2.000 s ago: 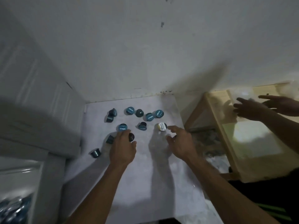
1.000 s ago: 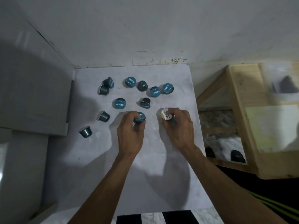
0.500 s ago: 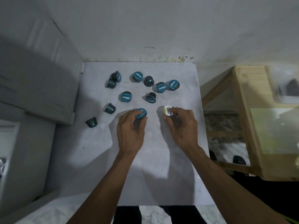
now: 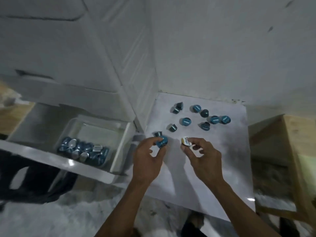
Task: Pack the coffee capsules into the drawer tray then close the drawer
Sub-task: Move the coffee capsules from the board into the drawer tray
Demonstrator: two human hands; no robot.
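My left hand (image 4: 147, 159) pinches a blue coffee capsule (image 4: 162, 141) just above the white table (image 4: 222, 168). A white-and-gold capsule (image 4: 186, 140) is held in the fingertips of my right hand (image 4: 203, 158). Several more blue capsules (image 4: 185, 121) lie scattered on the far part of the table, one (image 4: 158, 133) right behind my left fingers. To the left, the white drawer (image 4: 119, 147) stands pulled out, and its clear tray (image 4: 71, 125) holds a pile of blue and silver capsules (image 4: 83, 151).
A white cabinet (image 4: 68, 57) rises above the drawer, touching the table's left edge. A wooden frame (image 4: 290, 151) stands to the right of the table. A dark object (image 4: 30, 182) sits on the floor under the drawer front.
Both hands have lifted their capsules off the table. My view has swung left, so the open drawer and its tray have come into sight.
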